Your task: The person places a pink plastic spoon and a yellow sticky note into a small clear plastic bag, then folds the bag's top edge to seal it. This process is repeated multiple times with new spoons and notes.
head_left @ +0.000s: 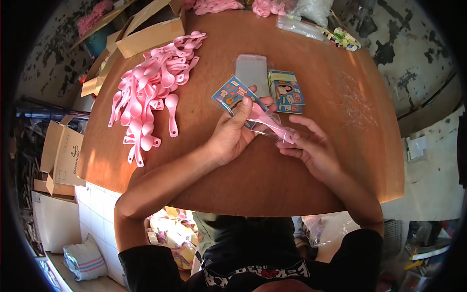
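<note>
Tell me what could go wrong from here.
The thin clear bag around the pink spoon might crease or tear where the right hand grips near the handle's end. The left forearm lies close to the pile of spoons, so it might brush some out of place. The stack of cards sits just beyond the right hand and could get nudged askew.

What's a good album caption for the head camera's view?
Left hand and right hand hold a pink plastic spoon, a blue rectangular printed card and clear plastic film over a brown wooden table.
</note>
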The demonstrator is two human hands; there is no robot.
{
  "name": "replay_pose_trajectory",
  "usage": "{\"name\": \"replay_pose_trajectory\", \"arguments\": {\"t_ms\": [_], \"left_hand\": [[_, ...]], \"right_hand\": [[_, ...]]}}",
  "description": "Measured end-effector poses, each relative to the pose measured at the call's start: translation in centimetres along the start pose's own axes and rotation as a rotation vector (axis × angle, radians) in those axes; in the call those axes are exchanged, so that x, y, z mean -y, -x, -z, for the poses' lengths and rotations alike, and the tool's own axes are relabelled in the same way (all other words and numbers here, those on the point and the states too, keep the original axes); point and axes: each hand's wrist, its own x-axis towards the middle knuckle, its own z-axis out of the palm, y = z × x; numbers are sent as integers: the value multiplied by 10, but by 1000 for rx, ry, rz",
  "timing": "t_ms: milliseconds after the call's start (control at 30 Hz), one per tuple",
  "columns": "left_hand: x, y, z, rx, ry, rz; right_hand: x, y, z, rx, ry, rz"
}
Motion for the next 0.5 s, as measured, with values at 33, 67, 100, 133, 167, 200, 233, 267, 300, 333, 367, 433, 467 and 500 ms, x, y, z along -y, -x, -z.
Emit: {"name": "replay_pose_trajectory", "arguments": {"t_ms": [33,67,100,133,167,200,233,267,300,333,367,433,467,500], "left_hand": [[1,-1,1,-2,-30,-4],[2,-1,2,-4,-60,-9],[3,-2,3,-5,-50,-17],[2,-4,4,17,-46,12],[1,-5,5,40,-43,40],[-1,-6,5,41,-38,30],[-4,-7,5,37,-40,48],[-7,-8,6,33,-44,65],[-9,-11,7,41,-39,57],[-12,-13,12,56,-14,38],[-13,-16,17,71,11,20],[-26,-9,18,3,-5,-35],[-28,-11,20,-127,10,-147],[-25,-17,15,-241,32,-250]], "right_hand": [[-2,0,1,-21,70,82],[-1,-1,1,-41,140,165],[4,2,0,-38,151,160],[12,5,-2,-56,231,271],[20,7,-5,-72,312,383],[26,6,-6,-105,378,462],[35,5,-9,-97,387,464],[47,3,-13,-137,478,555],[62,2,-19,-183,570,650],[74,-2,-26,-182,579,655],[88,-8,-33,-216,641,701],[113,-24,-62,-255,863,723],[126,-31,-78,-284,1047,701],[134,-49,-73,-228,1222,793]]}}
